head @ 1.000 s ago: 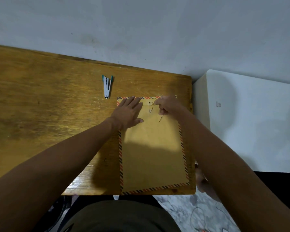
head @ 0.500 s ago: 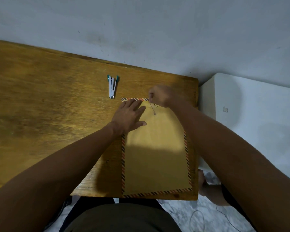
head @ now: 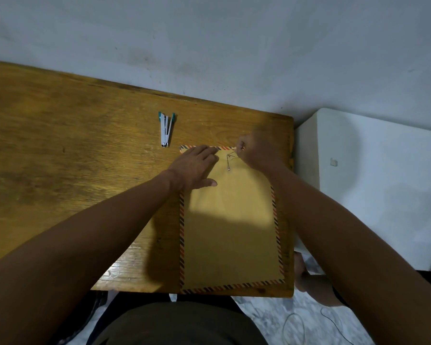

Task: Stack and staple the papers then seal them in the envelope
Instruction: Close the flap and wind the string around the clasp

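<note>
Right hand [head: 255, 153] pinches thin string [head: 232, 156] — flat kraft envelope [head: 229, 232].

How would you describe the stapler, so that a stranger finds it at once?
Start at the brown wooden desk under the grey wall. Beyond the striped-edged brown paper envelope's far left corner lies the small white stapler with teal ends. It lies open in a V, the only white thing on the desk.

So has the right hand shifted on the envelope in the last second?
Yes. The right hand has moved up from beside the string clasp to the envelope top edge, pinching the string.
</note>
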